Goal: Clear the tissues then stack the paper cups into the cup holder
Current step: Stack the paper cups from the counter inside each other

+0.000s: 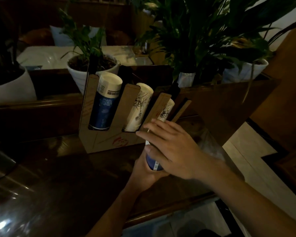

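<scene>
A wooden cup holder (109, 142) stands on the dark counter with three slots. Its left slot holds a stack of blue paper cups (104, 103). White printed cups (140, 108) fill the middle slot, and more white cups (167, 109) sit in the right slot. In front of the holder my left hand (143, 173) is wrapped around a blue paper cup (153, 164) from below. My right hand (171, 147) lies flat over the top of that cup, fingers spread, hiding its rim. No tissues are visible.
White pots with green plants (91, 69) stand behind the holder, with another pot (10, 86) at the far left and more (246, 71) at the right. A wooden ledge (41, 103) runs behind. The counter's front edge (169, 212) lies near my forearms.
</scene>
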{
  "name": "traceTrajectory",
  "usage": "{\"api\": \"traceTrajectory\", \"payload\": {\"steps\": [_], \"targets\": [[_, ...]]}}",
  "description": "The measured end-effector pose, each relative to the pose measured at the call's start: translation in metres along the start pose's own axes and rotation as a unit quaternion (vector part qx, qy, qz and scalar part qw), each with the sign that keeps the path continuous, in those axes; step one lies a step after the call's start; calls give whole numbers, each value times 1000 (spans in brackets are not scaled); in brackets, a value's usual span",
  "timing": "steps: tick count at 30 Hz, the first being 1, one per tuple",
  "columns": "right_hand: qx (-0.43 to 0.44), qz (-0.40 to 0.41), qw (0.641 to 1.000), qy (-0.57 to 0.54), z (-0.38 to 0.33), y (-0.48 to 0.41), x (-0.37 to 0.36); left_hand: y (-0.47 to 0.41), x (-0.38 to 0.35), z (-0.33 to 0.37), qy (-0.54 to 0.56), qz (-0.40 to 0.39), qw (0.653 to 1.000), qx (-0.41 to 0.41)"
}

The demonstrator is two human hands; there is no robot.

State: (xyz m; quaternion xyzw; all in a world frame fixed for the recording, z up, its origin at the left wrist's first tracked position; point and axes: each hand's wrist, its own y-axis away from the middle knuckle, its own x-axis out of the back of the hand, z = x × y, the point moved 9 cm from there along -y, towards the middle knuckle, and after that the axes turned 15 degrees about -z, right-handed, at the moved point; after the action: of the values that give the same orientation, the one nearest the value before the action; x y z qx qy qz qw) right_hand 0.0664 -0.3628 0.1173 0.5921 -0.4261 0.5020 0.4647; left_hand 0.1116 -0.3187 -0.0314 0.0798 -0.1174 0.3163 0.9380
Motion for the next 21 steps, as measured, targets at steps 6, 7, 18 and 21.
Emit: {"api": "traceTrajectory", "payload": {"steps": [6,7,18,21], "targets": [[19,7,1000,1,-3,-2,10,-3,1,-2,-1,-1,1000,-2],[30,-4,1000,-4,-4,-6,13,-3,2,-4,9,3,1000,2],[75,-86,993,-2,-9,-40,6,-3,2,-21,49,-10,998,31],[77,-150,985,-24,-6,-55,7,-6,0,-23,52,-18,998,31]]}}
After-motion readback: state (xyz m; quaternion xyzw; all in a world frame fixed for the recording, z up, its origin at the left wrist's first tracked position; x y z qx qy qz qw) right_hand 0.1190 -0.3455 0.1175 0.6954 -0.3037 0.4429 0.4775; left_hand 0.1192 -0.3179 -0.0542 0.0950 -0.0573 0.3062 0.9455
